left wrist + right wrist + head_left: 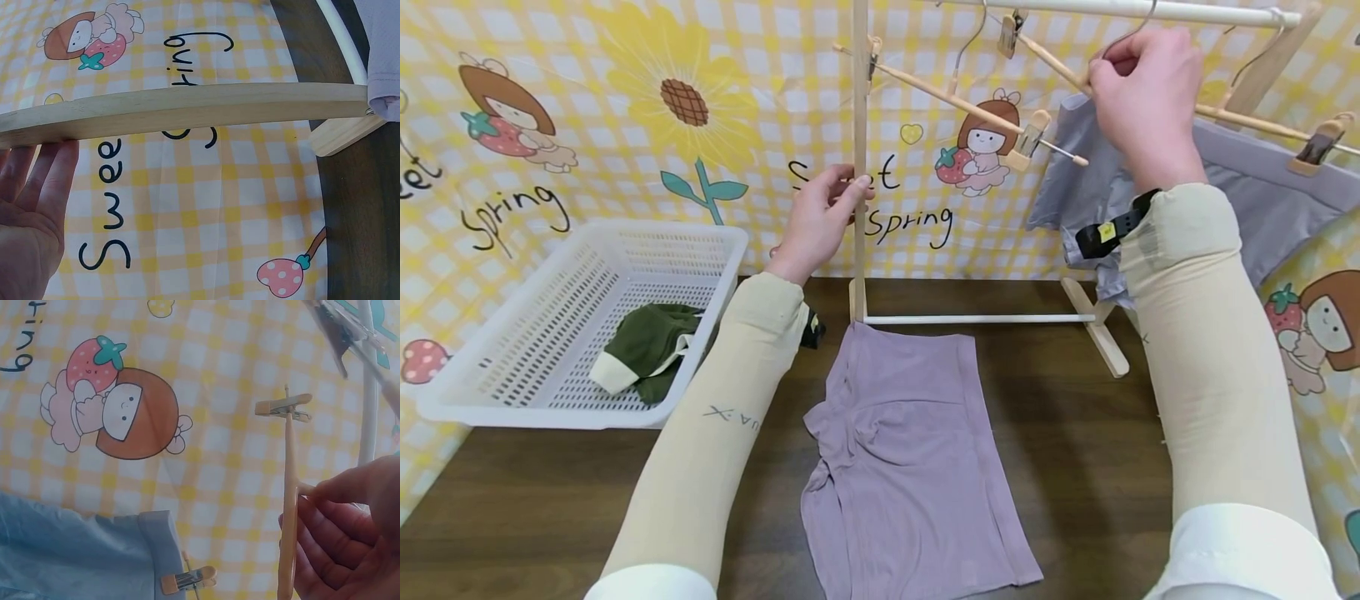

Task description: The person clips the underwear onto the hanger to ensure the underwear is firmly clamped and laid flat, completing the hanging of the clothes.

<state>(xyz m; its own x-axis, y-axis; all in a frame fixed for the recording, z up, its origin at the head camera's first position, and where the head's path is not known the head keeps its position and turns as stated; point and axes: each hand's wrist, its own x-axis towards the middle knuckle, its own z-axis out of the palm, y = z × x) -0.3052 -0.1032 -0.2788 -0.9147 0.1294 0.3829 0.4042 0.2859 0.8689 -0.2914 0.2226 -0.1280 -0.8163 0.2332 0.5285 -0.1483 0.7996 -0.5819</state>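
My left hand [820, 218] grips the upright wooden post [860, 108] of a small clothes rack, thumb across its front; in the left wrist view, fingertips [67, 150] rest against the post's edge. Up at the rack's top right, my right hand [1150, 100] pinches a wooden clip hanger [289, 456] near its metal hook. One of that hanger's clips [284, 407] shows with no garment in it. Lavender shorts [917, 467] lie folded on the table below, their waistband end at the foot of the post.
Another bare clip hanger [951, 100] hangs from the white rail [1075, 7]. Grey-blue shorts [1270, 167] hang by clips at the right, partly behind my right arm. On the left, a white plastic basket [542, 415] contains a dark green and white garment [651, 337].
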